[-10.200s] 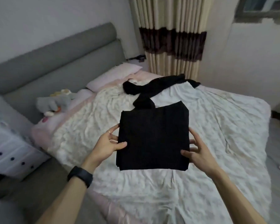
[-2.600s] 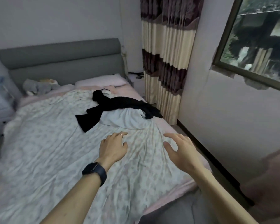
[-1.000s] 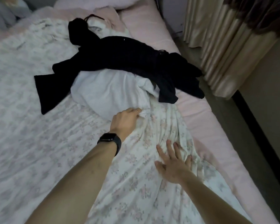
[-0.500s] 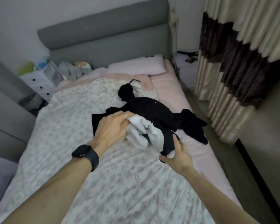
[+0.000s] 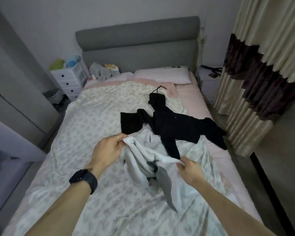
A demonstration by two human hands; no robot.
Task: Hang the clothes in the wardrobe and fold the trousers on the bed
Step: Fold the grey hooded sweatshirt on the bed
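I see the left hand [image 5: 107,150], with a black smartwatch [image 5: 83,178] on its wrist, pinching one bunched end of a soft white fabric garment [image 5: 143,155] between thumb and curled fingers. The right hand [image 5: 190,171] pinches the other end at about 4 o'clock from the left. The garment is stretched between them over the middle of the floral-print quilt [image 5: 92,120]. Its folds sag onto the quilt, and a grey flap hangs toward 6 o'clock. I cannot tell whether it is a pair of trousers.

A crumpled black garment [image 5: 170,126] lies spread on the quilt at 1 o'clock from the white one, overlapping its far edge. A grey upholstered headboard [image 5: 138,41] stands at 12 o'clock with a pale pink pillow [image 5: 162,76] below it. A white chest of drawers [image 5: 66,80] sits at 10 o'clock, and a cream-and-brown striped curtain [image 5: 255,86] hangs at 2 o'clock.
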